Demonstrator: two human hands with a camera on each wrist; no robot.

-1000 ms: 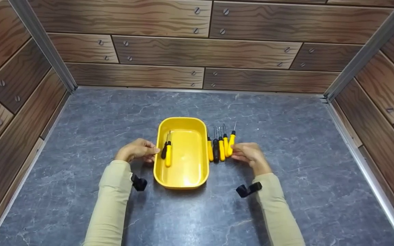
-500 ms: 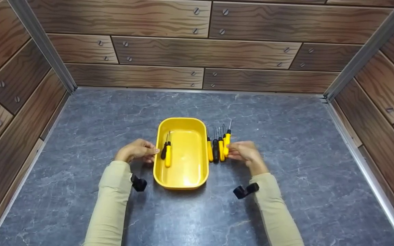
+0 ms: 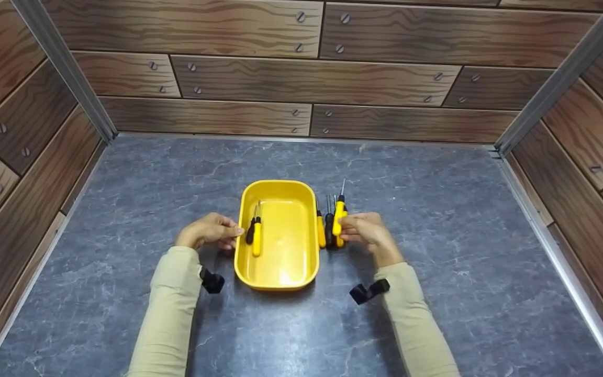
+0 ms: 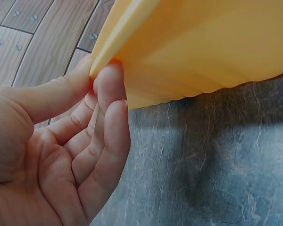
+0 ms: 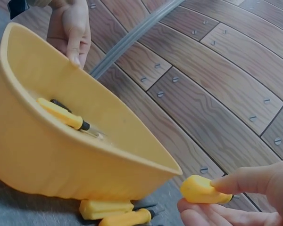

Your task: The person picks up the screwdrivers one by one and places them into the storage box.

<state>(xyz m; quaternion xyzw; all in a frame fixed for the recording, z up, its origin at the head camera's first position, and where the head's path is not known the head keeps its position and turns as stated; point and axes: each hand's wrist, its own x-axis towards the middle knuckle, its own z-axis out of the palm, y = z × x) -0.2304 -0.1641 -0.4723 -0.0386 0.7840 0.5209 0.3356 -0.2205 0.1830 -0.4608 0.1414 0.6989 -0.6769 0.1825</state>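
My left hand (image 3: 211,231) pinches the left rim of a yellow plastic tub (image 3: 280,272) between thumb and fingers, as the left wrist view (image 4: 70,141) also shows. Two screwdrivers lie in the tub along its left side: a black one (image 3: 250,233) and a yellow one (image 3: 257,241). My right hand (image 3: 367,230) pinches a yellow screwdriver (image 3: 338,217) by its handle, shaft pointing away, above the others. Beneath it and right of the tub lie several screwdrivers, among them a black one (image 3: 329,225) and an orange-yellow one (image 3: 321,233); the held one partly hides them.
The tub and tools rest on a grey marbled tabletop (image 3: 144,173). Wood-patterned walls (image 3: 238,78) enclose it at the back and both sides. Metal strips run along the corners. A black wrist mount (image 3: 368,291) sits at the right sleeve, another (image 3: 211,281) at the left.
My right hand has lifted the yellow screwdriver from the right end of the row and moved it left, over the other screwdrivers. The left hand and tub stay put.
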